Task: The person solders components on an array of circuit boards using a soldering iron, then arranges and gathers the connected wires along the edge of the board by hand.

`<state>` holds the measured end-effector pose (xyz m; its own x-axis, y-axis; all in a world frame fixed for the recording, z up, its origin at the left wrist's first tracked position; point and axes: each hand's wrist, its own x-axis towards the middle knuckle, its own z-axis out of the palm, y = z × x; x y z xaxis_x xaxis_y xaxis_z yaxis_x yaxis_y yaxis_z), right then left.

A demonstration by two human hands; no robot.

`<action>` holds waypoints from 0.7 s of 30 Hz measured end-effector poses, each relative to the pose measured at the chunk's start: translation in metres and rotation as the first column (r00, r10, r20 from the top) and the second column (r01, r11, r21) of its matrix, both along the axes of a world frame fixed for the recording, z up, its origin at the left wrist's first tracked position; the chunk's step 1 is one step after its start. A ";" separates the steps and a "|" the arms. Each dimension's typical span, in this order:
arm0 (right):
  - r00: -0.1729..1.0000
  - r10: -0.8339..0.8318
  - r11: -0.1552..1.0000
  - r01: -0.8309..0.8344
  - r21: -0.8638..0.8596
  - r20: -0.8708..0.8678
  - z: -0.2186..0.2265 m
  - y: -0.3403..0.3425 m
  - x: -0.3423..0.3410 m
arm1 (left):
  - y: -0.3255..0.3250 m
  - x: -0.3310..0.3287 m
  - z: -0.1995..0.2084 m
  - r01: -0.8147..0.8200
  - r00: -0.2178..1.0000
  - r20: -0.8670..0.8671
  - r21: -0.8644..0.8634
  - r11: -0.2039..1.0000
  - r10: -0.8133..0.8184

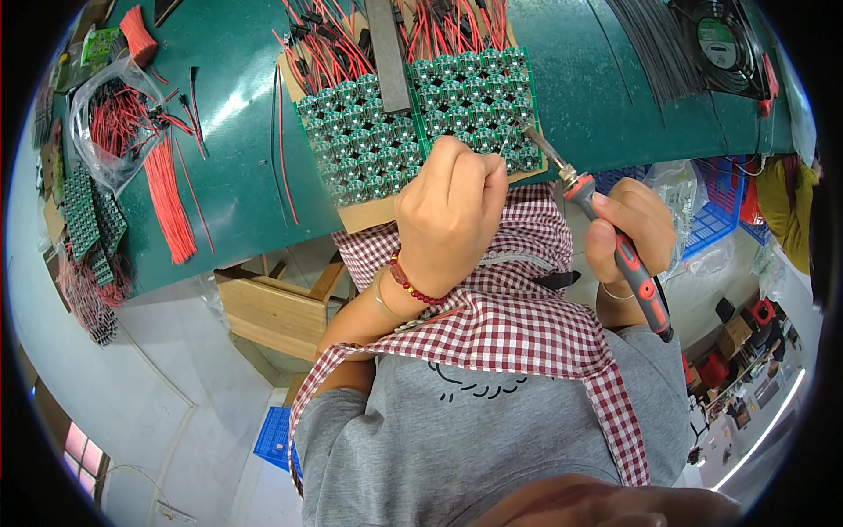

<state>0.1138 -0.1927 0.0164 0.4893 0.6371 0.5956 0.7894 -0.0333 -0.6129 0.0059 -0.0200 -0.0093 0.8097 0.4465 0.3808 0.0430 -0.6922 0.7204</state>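
My left hand (448,206) is closed, its fingers pinched over the near edge of the green circuit board panels (356,140). Whatever those fingers hold is hidden behind the knuckles. In my right hand (643,215) is a red and grey soldering iron (580,187), gripped like a pen. Its metal tip points up and left, over the right part of the boards. The panels lie on a piece of brown cardboard (364,213) at the table's near edge. A grey metal bar (386,61) rests across them, and red and black wires (457,26) spread along their far side.
On the green table (237,167) are a plastic bag of red wires (118,123) and a red wire bundle (169,202). More circuit boards (83,215) sit at the left edge. Far right are black wires (654,44) and a fan (720,44); below stands a blue crate (716,211).
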 end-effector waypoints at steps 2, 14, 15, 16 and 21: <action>1.000 0.006 1.000 -0.007 0.022 0.006 0.000 0.001 0.002 | 0.000 0.000 -0.001 0.006 1.000 0.004 0.003 1.000 -0.006; 0.999 0.034 0.999 -0.034 0.003 0.023 -0.003 0.003 0.001 | 0.000 0.005 -0.002 -0.019 1.000 -0.010 0.052 0.998 0.019; 0.999 0.035 0.999 -0.035 0.002 0.023 -0.003 0.003 0.000 | 0.000 0.005 -0.003 -0.022 1.000 -0.016 0.059 0.998 0.023; 0.999 0.040 0.999 -0.040 -0.001 0.034 -0.003 0.003 0.000 | 0.000 0.005 -0.003 -0.025 0.999 -0.022 0.066 0.998 0.027; 0.992 0.099 0.995 -0.097 -0.030 0.078 -0.001 0.002 0.006 | 0.000 0.006 -0.006 -0.028 0.999 -0.035 0.093 0.995 0.032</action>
<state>0.1194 -0.1902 0.0155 0.3757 0.6951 0.6129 0.8360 0.0312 -0.5479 0.0121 -0.0204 -0.0149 0.8106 0.4350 0.3921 0.0898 -0.7539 0.6508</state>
